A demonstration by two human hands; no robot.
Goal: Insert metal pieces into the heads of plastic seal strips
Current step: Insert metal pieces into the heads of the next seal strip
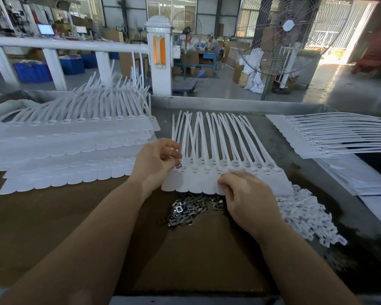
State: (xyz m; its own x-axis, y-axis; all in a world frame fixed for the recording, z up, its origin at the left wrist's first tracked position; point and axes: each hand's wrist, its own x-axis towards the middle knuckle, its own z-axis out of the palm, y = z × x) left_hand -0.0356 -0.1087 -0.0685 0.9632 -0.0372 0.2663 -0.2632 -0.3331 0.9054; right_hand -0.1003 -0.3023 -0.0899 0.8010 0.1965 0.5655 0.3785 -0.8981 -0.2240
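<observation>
Now, left hand (157,160) pinching a small grey metal piece (179,165) right at the left end of the flat row of white plastic seal strips (229,159). Right hand (244,194) curled on the row's near edge, fingertips pressing. Near these, a pile of shiny metal pieces (188,209). Right of that, a heap of small white plastic bits (306,216).

A white railing (68,44) and post (160,56) edge the workbench. Beyond, a standing fan (287,29) stands on grey concrete floor (224,84); daylight floods the windows (172,7).
</observation>
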